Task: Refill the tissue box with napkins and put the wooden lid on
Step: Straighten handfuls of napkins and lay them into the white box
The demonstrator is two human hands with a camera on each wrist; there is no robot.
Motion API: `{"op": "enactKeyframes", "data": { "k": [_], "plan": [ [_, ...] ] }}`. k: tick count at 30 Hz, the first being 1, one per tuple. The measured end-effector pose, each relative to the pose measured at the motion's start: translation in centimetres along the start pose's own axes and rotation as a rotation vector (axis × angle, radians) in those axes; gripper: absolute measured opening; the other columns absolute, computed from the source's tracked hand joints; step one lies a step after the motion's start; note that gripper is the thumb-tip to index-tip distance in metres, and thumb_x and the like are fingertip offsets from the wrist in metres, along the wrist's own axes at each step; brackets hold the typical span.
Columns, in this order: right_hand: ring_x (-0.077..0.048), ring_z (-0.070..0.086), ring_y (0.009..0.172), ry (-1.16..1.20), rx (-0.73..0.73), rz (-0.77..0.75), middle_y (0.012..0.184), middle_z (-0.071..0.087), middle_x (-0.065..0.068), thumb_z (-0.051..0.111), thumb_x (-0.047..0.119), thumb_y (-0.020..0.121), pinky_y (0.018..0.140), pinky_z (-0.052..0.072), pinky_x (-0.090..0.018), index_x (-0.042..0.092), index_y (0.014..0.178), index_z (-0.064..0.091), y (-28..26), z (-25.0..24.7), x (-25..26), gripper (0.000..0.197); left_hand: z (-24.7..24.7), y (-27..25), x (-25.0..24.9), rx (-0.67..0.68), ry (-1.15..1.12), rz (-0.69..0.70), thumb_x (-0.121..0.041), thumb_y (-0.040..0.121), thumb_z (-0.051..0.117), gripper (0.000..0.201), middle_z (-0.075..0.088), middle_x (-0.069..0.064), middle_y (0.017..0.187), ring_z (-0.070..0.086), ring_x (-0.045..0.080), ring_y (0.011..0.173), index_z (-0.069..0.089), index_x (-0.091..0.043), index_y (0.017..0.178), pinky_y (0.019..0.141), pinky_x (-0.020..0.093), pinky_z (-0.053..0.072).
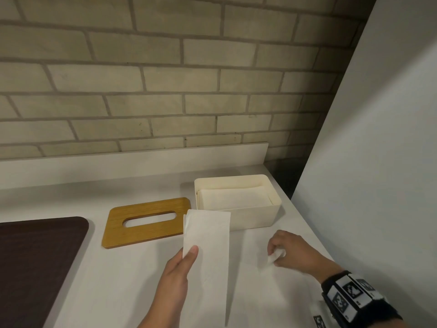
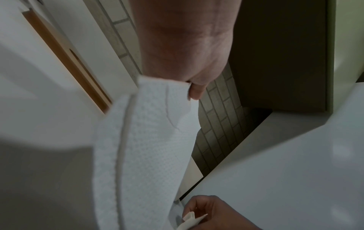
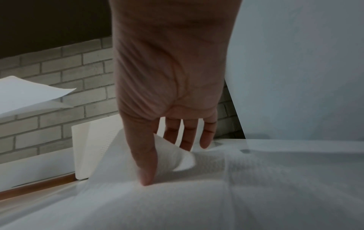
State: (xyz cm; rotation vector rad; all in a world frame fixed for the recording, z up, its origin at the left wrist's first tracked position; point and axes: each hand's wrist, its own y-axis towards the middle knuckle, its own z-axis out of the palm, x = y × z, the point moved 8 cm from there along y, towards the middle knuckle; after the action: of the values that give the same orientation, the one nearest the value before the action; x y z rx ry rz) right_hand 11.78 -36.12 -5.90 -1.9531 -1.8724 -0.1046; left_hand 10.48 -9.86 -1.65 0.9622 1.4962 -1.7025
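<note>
Dark tray [image 1: 35,268] sits at the far left of the white surface [image 1: 118,292], and just to its right lies the wooden lid [image 1: 146,222], flat, slot up, not yet on the box. Next comes the left hand [image 1: 175,280], thumb on top and fingers under, holding a long folded napkin [image 1: 208,252] raised above the surface, its far end reaching toward the tissue box [image 1: 255,216]. That box stands open beside the lid, with a layer of napkins [image 1: 234,197] already lying inside. Further right, the right hand [image 1: 290,254] pinches the corner of another napkin [image 1: 260,254] that lies spread flat on the surface, lifting it between thumb and fingertips. To my eye the step is gathering sheets for the box; it would go best if the corner were peeled up gently so the thin paper does not tear, then folded to the same narrow width as the held one, so that both drop in square and flat.
</note>
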Motion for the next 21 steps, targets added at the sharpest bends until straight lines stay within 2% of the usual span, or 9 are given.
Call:
{"op": "enactKeyframes", "data": {
  "k": [2, 5, 7, 11, 14, 16, 18, 19, 21],
  "plan": [
    [-0.009, 0.054, 0.101, -0.022, -0.01, -0.03, 0.106, 0.055, 0.005, 0.066, 0.013, 0.076, 0.091, 0.042, -0.024, 0.034, 0.077, 0.05, 0.0, 0.0, 0.3, 0.026, 0.1, -0.1, 0.0, 0.001, 0.005, 0.001, -0.031, 0.095, 0.049, 0.015, 0.06, -0.013, 0.088, 0.054, 0.009, 0.084, 0.057, -0.033, 0.082, 0.092, 0.033, 0.034],
    [-0.007, 0.053, 0.103, -0.026, 0.006, -0.101, 0.104, 0.052, 0.009, 0.06, 0.007, 0.077, 0.094, 0.042, -0.023, 0.047, 0.069, 0.042, 0.2, 0.6, 0.9, 0.045, 0.3, -0.2, -0.1, 0.004, 0.007, -0.004, -0.03, 0.095, 0.049, 0.014, 0.059, -0.009, 0.087, 0.055, 0.011, 0.084, 0.057, -0.029, 0.084, 0.094, 0.036, 0.036],
    [-0.006, 0.052, 0.104, -0.039, 0.01, -0.132, 0.103, 0.048, 0.014, 0.059, 0.005, 0.078, 0.095, 0.041, -0.021, 0.051, 0.066, 0.041, 0.4, 1.0, 1.1, 0.05, 0.3, -0.4, -0.2, 0.008, -0.003, 0.003, -0.028, 0.096, 0.048, 0.018, 0.06, -0.009, 0.084, 0.054, 0.008, 0.079, 0.056, -0.029, 0.079, 0.091, 0.034, 0.036],
    [-0.003, 0.046, 0.096, -0.127, -0.04, -0.153, 0.102, 0.045, 0.019, 0.064, 0.013, 0.077, 0.088, 0.036, -0.015, 0.041, 0.061, 0.039, 0.7, 0.9, 1.3, 0.041, 0.1, -0.4, -0.3, -0.006, -0.021, 0.018, -0.026, 0.096, 0.048, 0.019, 0.058, -0.011, 0.082, 0.05, 0.003, 0.076, 0.054, -0.029, 0.078, 0.089, 0.032, 0.034],
    [-0.004, 0.05, 0.096, -0.101, -0.037, -0.136, 0.102, 0.052, 0.017, 0.071, 0.02, 0.073, 0.088, 0.038, -0.015, 0.039, 0.06, 0.039, 0.5, 0.5, 1.0, 0.039, -0.1, -0.2, -0.3, -0.001, -0.027, 0.035, -0.026, 0.096, 0.048, 0.018, 0.055, -0.012, 0.081, 0.047, 0.002, 0.074, 0.052, -0.029, 0.079, 0.089, 0.031, 0.032],
    [-0.001, 0.054, 0.091, -0.068, -0.036, -0.139, 0.091, 0.056, 0.022, 0.071, 0.022, 0.074, 0.084, 0.038, -0.012, 0.04, 0.062, 0.049, 0.3, 0.3, 1.1, 0.031, -0.1, -0.1, -0.2, 0.009, -0.026, 0.039, -0.026, 0.096, 0.048, 0.018, 0.056, -0.012, 0.081, 0.048, 0.002, 0.074, 0.053, -0.028, 0.079, 0.089, 0.031, 0.033],
    [0.006, 0.054, 0.085, -0.026, -0.036, -0.127, 0.084, 0.055, 0.03, 0.068, 0.023, 0.081, 0.081, 0.036, -0.006, 0.036, 0.077, 0.069, -0.3, 0.1, 1.2, 0.014, -0.1, 0.1, 0.1, 0.019, -0.032, 0.042, -0.027, 0.096, 0.047, 0.014, 0.058, -0.012, 0.083, 0.053, 0.008, 0.079, 0.057, -0.027, 0.085, 0.092, 0.033, 0.035],
    [0.009, 0.055, 0.084, 0.01, -0.04, -0.11, 0.084, 0.057, 0.031, 0.067, 0.024, 0.084, 0.08, 0.036, -0.003, 0.035, 0.084, 0.073, -0.6, -0.3, 1.2, 0.012, 0.0, 0.2, 0.1, 0.025, -0.027, 0.051, -0.029, 0.096, 0.047, 0.013, 0.059, -0.013, 0.085, 0.054, 0.012, 0.084, 0.059, -0.025, 0.092, 0.094, 0.034, 0.036],
    [0.013, 0.06, 0.083, 0.098, -0.051, -0.095, 0.077, 0.063, 0.033, 0.067, 0.024, 0.085, 0.079, 0.041, -0.002, 0.047, 0.078, 0.069, -1.6, -1.8, 1.7, 0.024, 0.2, 0.4, 0.1, 0.042, -0.013, 0.082, -0.029, 0.097, 0.046, 0.015, 0.061, -0.016, 0.086, 0.056, 0.01, 0.087, 0.061, -0.027, 0.097, 0.095, 0.032, 0.038]
  ]
}}
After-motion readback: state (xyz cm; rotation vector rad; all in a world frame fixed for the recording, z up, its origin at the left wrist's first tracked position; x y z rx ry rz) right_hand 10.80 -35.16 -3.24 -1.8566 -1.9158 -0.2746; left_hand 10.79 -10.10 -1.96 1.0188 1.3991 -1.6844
